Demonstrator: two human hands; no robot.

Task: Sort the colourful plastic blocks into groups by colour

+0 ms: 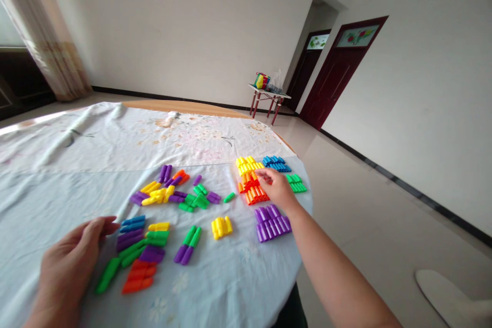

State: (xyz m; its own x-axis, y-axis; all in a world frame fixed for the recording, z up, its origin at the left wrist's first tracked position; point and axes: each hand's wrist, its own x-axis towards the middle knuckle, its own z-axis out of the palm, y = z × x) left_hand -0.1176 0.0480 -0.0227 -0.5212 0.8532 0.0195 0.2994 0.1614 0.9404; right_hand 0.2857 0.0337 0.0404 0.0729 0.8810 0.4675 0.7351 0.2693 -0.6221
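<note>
My left hand (75, 253) is at the left, fingers loosely stretched out and slightly apart, tips beside a pair of blue bullet-shaped plastic blocks (132, 223). Below those lie purple, green and orange blocks (139, 275) joined in small groups. On the right, my right hand (277, 188) bends over the stacked orange blocks (253, 192), thumb and fingers closed around an orange block that they partly cover. Yellow blocks (248, 165) are just beyond it, blue ones (277, 164) behind, and green ones (295, 183) to its right. A purple row (272, 223) sits nearer me.
A mixed pile of blocks (165, 192) lies mid-table, with a green-and-purple pair (188, 246) and a yellow cluster (222, 227) closer. A pale floral cloth (207, 143) covers the round table. Beyond stand a small side table (269, 93) and a dark red door (338, 72).
</note>
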